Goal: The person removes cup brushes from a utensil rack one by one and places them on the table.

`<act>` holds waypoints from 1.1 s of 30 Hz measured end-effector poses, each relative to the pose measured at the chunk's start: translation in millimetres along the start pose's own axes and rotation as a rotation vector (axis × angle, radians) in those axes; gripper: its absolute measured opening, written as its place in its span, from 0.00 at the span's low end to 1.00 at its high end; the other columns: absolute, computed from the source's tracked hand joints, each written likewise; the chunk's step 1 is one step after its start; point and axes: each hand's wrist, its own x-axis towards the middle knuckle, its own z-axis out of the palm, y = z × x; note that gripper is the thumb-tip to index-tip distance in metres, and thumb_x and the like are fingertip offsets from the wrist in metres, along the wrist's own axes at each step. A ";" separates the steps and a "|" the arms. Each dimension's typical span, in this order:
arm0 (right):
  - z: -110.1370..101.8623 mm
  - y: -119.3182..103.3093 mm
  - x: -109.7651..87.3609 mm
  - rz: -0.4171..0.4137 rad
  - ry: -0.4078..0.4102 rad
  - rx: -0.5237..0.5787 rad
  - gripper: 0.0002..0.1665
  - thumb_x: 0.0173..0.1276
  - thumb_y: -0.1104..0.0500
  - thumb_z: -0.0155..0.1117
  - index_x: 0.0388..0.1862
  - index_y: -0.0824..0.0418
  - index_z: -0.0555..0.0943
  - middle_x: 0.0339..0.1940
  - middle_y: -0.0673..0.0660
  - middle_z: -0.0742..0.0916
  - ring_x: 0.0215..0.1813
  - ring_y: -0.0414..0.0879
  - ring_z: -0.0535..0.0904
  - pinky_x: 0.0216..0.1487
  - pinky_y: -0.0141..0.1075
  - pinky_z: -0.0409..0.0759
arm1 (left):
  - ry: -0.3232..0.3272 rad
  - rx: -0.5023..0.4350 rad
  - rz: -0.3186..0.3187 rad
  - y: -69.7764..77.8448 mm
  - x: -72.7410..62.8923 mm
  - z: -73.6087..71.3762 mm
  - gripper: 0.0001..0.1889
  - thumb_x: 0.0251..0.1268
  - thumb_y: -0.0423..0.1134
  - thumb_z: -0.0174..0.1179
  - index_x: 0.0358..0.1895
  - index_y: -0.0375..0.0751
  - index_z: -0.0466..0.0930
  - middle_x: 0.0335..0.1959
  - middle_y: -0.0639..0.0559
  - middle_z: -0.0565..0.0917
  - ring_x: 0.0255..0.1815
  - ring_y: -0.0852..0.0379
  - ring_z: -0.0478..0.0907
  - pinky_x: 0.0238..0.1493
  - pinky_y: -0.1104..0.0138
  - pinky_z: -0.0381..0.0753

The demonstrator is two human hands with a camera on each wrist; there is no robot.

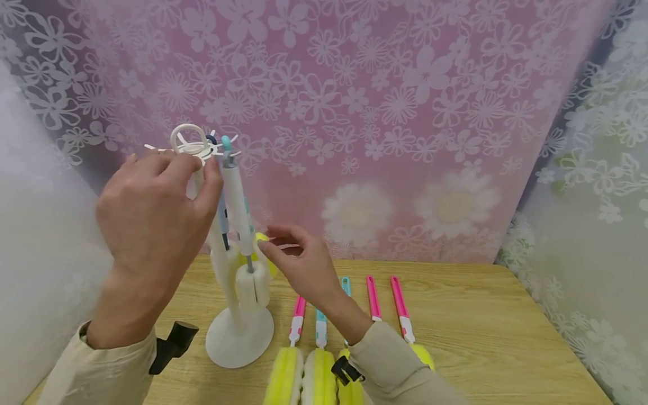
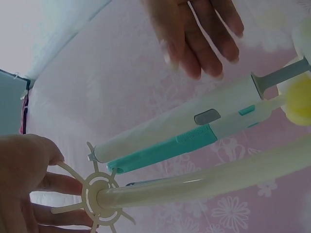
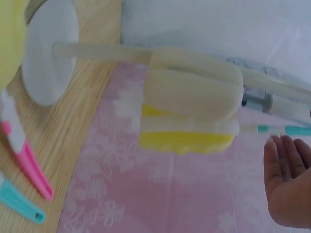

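- Far left: a pale cloth (image 1: 45, 236) hangs beside the wooden tabletop (image 1: 466, 315).
- Near left: the left hand (image 1: 157, 208) comes out of a beige sleeve (image 1: 108, 374) with a black clip (image 1: 174, 343) at the cuff. Its grip is curled about the top of the white stand (image 1: 217, 343), thumb and fingers at the ring of hooks (image 2: 99, 199).
- Left of centre: the white stand rests on its round base on the tabletop, its post rising to the hooks, with a loop (image 1: 187, 132) on top.
- Just right of the post: a blue brush (image 1: 223, 216) hangs from the stand, mostly hidden.
- Right of that: a white brush (image 1: 238, 208) hangs at a slight tilt, its grey stem ending in a white sponge head (image 1: 252, 287) low beside the post.
- Close behind the white brush: a teal brush (image 2: 160, 153) hangs too, with a yellow and white head (image 3: 189, 141).
- Centre: the right hand (image 1: 306, 267) has an empty grip, fingers gently bent, just beside the hanging brushes; whether a fingertip touches one, I cannot tell.
- Near centre: five lying brushes (image 1: 321, 329) sit side by side on the tabletop, handles pointing far: pink, teal, teal, pink, pink. The right forearm hides parts of them.
- Far side: a pink flowered cloth (image 1: 405, 140).
- Far right: a pale flowered cloth (image 1: 597, 236).
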 end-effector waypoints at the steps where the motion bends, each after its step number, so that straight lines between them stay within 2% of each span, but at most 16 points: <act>1: 5.4 -1.3 2.3 -0.008 0.013 0.004 0.21 0.65 0.51 0.66 0.55 0.58 0.80 0.49 0.50 0.84 0.48 0.40 0.79 0.51 0.36 0.78 | -0.002 0.001 0.002 0.6 0.2 0.0 0.19 0.67 0.46 0.51 0.35 0.36 0.86 0.31 0.38 0.85 0.31 0.35 0.79 0.52 0.45 0.74; 5: 20.5 -3.5 9.8 -0.035 0.070 0.008 0.23 0.62 0.52 0.69 0.55 0.58 0.80 0.49 0.49 0.84 0.47 0.41 0.80 0.51 0.38 0.78 | -0.013 0.005 0.011 2.8 0.7 0.4 0.18 0.66 0.45 0.50 0.34 0.35 0.85 0.31 0.38 0.85 0.32 0.36 0.80 0.56 0.46 0.72; 9: 26.5 -3.7 13.0 -0.043 0.097 -0.020 0.22 0.62 0.50 0.69 0.54 0.55 0.81 0.47 0.44 0.84 0.45 0.38 0.80 0.51 0.37 0.78 | -0.026 0.016 0.018 4.4 0.2 0.7 0.18 0.66 0.44 0.50 0.33 0.34 0.85 0.31 0.37 0.84 0.32 0.35 0.80 0.57 0.47 0.71; 14: 30.0 -4.4 15.9 -0.053 0.098 -0.021 0.19 0.62 0.49 0.68 0.51 0.52 0.82 0.44 0.42 0.84 0.43 0.37 0.81 0.48 0.35 0.79 | -0.023 0.023 0.020 4.2 -0.1 1.6 0.17 0.66 0.44 0.50 0.32 0.34 0.84 0.31 0.37 0.84 0.31 0.35 0.80 0.58 0.47 0.71; 21: 31.2 -4.6 21.7 -0.054 0.084 0.030 0.16 0.61 0.53 0.69 0.47 0.56 0.82 0.38 0.46 0.85 0.40 0.39 0.81 0.46 0.36 0.80 | -0.021 0.026 0.026 4.3 0.0 2.2 0.17 0.66 0.43 0.51 0.31 0.34 0.83 0.30 0.38 0.84 0.31 0.36 0.80 0.58 0.48 0.71; 33: 35.0 -2.7 23.6 -0.075 0.071 0.035 0.15 0.62 0.55 0.69 0.47 0.57 0.83 0.36 0.47 0.86 0.38 0.39 0.81 0.45 0.36 0.80 | -0.025 0.044 0.031 1.0 -1.0 0.5 0.17 0.66 0.44 0.51 0.32 0.33 0.83 0.31 0.36 0.83 0.32 0.35 0.80 0.58 0.48 0.72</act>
